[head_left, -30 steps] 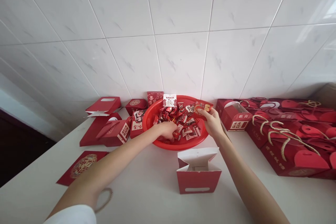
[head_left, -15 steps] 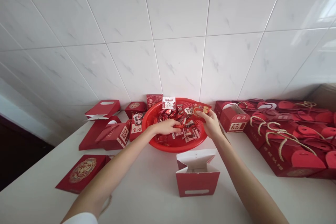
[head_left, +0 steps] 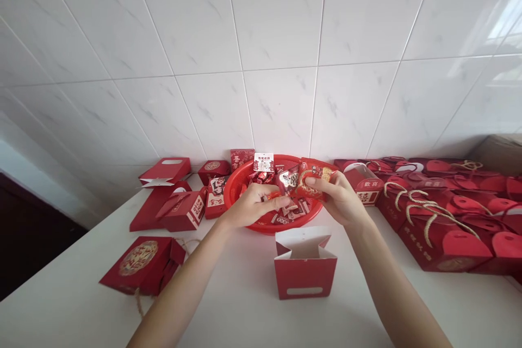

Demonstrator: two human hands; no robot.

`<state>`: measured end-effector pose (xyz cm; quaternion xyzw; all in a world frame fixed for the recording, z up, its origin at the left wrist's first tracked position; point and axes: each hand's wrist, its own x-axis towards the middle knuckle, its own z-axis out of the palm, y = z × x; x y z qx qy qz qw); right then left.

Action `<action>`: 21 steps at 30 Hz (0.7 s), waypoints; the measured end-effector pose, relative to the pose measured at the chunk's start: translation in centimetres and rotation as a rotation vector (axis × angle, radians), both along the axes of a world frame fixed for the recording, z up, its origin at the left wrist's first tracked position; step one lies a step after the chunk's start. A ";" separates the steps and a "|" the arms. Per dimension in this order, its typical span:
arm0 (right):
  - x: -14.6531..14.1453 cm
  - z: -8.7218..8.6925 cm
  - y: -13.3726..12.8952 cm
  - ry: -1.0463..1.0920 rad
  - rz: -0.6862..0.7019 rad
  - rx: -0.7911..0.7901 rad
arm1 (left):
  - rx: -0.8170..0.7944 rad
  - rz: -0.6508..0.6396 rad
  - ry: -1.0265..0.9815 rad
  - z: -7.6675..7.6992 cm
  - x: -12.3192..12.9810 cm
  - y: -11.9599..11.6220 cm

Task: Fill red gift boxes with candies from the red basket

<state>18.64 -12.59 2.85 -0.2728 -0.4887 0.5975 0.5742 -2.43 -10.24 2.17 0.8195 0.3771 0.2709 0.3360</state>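
In my right hand [head_left: 345, 198] are red snack packets [head_left: 312, 176], pinched under the thumb above the basket's right side. My left hand [head_left: 253, 205] is closed just left of them, its thumb and fingers on a small red wrapped candy [head_left: 274, 194] that is mostly hidden. Beneath both hands stands a red plastic basket [head_left: 285, 227] holding several wrapped candies [head_left: 299, 207]. A red paper gift box [head_left: 305, 277] with a white inside stands upright, its top open, in front of the basket.
Rows of red gift boxes [head_left: 444, 244] with rope handles fill the right side. More red boxes [head_left: 141, 263] lie at the left, some folded open. A white card packet [head_left: 263, 163] leans at the basket's back rim. A tiled wall [head_left: 281, 103] closes off the back.
Both hands have risen out of the basket and come nearer to me. The right hand still holds the packets; the left has lifted a small candy from among the others.
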 end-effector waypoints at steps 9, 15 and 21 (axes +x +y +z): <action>2.1 1.6 -4.0 -0.141 -0.137 0.166 | 0.039 -0.044 -0.065 1.0 -0.3 -4.4; 4.2 2.8 -5.2 -0.387 0.027 0.236 | -0.066 -0.054 0.021 -1.1 -0.6 -6.1; 3.7 2.6 -5.3 -0.641 0.095 0.308 | -0.173 0.029 -0.031 -2.1 -0.4 -5.5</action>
